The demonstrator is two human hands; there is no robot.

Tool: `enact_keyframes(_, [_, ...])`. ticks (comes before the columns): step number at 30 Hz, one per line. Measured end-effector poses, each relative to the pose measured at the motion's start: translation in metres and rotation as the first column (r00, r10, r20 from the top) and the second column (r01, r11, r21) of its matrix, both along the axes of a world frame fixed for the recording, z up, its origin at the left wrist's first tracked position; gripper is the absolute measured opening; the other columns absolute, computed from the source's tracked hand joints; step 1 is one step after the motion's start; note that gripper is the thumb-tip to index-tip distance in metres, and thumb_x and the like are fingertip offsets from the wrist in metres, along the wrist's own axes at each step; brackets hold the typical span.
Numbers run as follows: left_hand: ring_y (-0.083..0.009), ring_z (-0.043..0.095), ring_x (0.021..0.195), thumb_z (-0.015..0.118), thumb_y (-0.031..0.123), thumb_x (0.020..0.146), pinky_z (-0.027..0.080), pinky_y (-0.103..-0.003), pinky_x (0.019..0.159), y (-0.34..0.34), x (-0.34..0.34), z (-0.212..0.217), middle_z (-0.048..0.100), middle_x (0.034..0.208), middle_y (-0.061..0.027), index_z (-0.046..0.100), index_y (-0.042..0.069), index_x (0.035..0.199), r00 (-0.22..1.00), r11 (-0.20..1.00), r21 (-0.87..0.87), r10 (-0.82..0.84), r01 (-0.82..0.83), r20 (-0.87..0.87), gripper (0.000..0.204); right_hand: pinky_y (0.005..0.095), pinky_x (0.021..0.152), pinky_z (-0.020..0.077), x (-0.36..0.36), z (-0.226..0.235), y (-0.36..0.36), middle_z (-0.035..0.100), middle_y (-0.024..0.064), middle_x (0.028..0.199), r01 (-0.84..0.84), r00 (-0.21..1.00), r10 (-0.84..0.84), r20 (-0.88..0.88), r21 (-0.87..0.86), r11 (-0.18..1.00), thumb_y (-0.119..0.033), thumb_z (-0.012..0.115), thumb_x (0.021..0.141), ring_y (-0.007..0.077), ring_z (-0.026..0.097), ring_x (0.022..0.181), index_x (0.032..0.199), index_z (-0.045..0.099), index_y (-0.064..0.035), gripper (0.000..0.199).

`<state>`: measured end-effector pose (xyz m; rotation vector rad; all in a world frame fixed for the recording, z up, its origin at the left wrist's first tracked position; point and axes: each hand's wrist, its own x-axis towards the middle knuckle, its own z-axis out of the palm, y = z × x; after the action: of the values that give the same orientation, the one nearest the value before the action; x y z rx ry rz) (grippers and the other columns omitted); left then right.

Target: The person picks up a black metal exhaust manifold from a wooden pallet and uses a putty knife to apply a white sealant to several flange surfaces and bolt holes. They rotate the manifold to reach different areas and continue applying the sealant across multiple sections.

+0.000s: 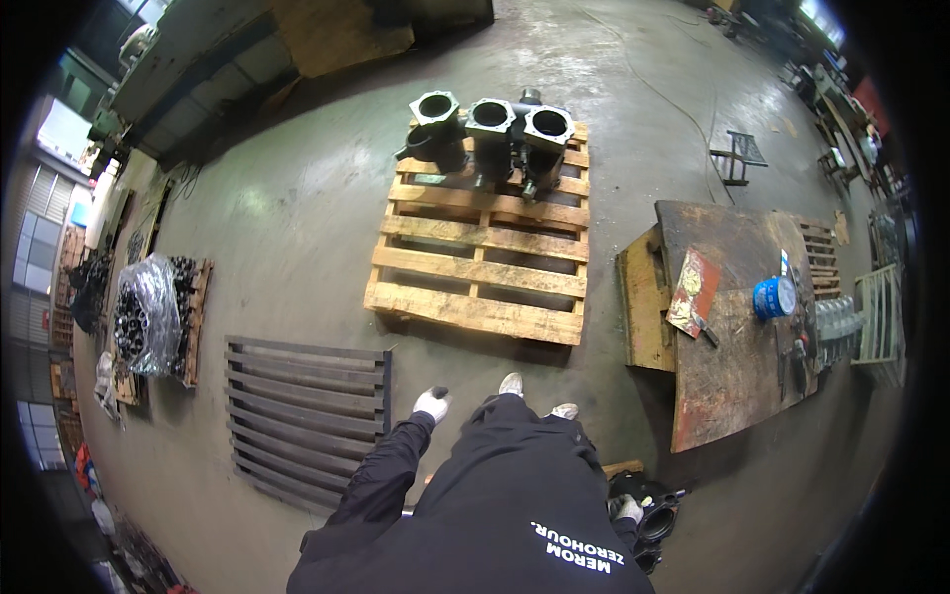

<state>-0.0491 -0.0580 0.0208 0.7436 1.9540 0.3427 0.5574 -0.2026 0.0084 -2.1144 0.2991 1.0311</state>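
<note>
My left hand (431, 403), in a white glove with dark fingertips, hangs beside my left leg with the fingers curled and nothing in it. My right hand (625, 510), also gloved, sits low at my right hip and grips a black cast metal part (657, 517) with round openings; my jacket hides part of it. Ahead of my shoes lies a wooden pallet (477, 265). At its far end stand three black metal housings (492, 127) with square flanged openings.
A dark slatted metal grate (307, 416) lies on the concrete floor at my left. A rusty plate (727, 366) on the right carries a blue can (774, 297) and plastic bottles (839, 329). Plastic-wrapped black parts (146, 315) sit on a pallet at far left.
</note>
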Motion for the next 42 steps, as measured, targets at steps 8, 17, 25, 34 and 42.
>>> enact_keyframes(8, [-0.0312,0.066,0.119,0.068,0.027,0.09,0.049,-0.036,0.104,-0.031,-0.011,-0.014,0.07,0.124,-0.0199,0.067,0.0,0.125,0.998,0.996,-0.054,0.065,-0.064,0.003,0.044,0.0361,0.047,0.0513,-0.019,0.036,0.03,0.06,0.0097,0.07,-0.039,0.999,0.039,-0.003,-0.006,0.999,-0.005,0.064,0.086,0.0236,0.06,0.053,0.098,0.053,-0.0091,0.017])
enact_keyframes(17, [-0.0213,0.071,0.086,0.067,0.014,0.089,0.056,-0.032,0.08,-0.034,-0.021,-0.059,0.074,0.102,-0.0156,0.066,-0.005,0.125,0.994,0.992,0.083,0.091,-0.095,0.057,0.041,0.0339,0.043,0.047,-0.028,0.043,0.053,0.055,0.0066,0.066,-0.075,0.996,0.071,0.057,0.076,0.994,0.002,0.063,0.085,0.0215,0.054,0.047,0.098,0.051,-0.0108,0.021])
enact_keyframes(25, [-0.0221,0.071,0.082,0.065,0.012,0.09,0.057,-0.032,0.075,-0.013,-0.026,-0.044,0.073,0.102,-0.018,0.063,-0.008,0.126,0.967,0.982,0.018,0.183,-0.189,0.179,0.041,0.0327,0.055,0.052,-0.024,0.008,0.027,0.062,0.0092,0.082,-0.042,0.998,0.041,0.052,0.022,0.999,-0.005,0.067,0.086,0.0193,0.062,0.063,0.154,0.03,-0.0072,0.078])
enact_keyframes(34, [-0.0212,0.069,0.087,0.065,0.015,0.089,0.054,-0.032,0.083,0.008,-0.026,-0.036,0.073,0.104,-0.018,0.062,-0.008,0.127,0.98,0.988,0.012,0.149,-0.152,0.132,0.045,0.0372,0.051,0.0541,-0.031,0.0,0.012,0.061,0.0085,0.072,-0.065,0.997,0.068,0.025,-0.116,0.991,-0.005,0.068,0.082,0.0248,0.063,0.056,0.098,0.061,-0.0047,0.018])
enact_keyframes(42, [-0.0222,0.072,0.085,0.067,0.012,0.089,0.058,-0.033,0.079,0.027,0.002,-0.02,0.073,0.106,-0.0177,0.065,-0.007,0.124,0.985,0.985,0.035,0.169,-0.171,0.042,0.04,0.0396,0.043,0.0474,0.01,-0.037,0.077,0.057,0.0084,0.067,0.002,0.999,-0.003,-0.039,-0.026,1.0,-0.002,0.066,0.085,0.023,0.057,0.05,0.094,0.054,-0.0105,0.017])
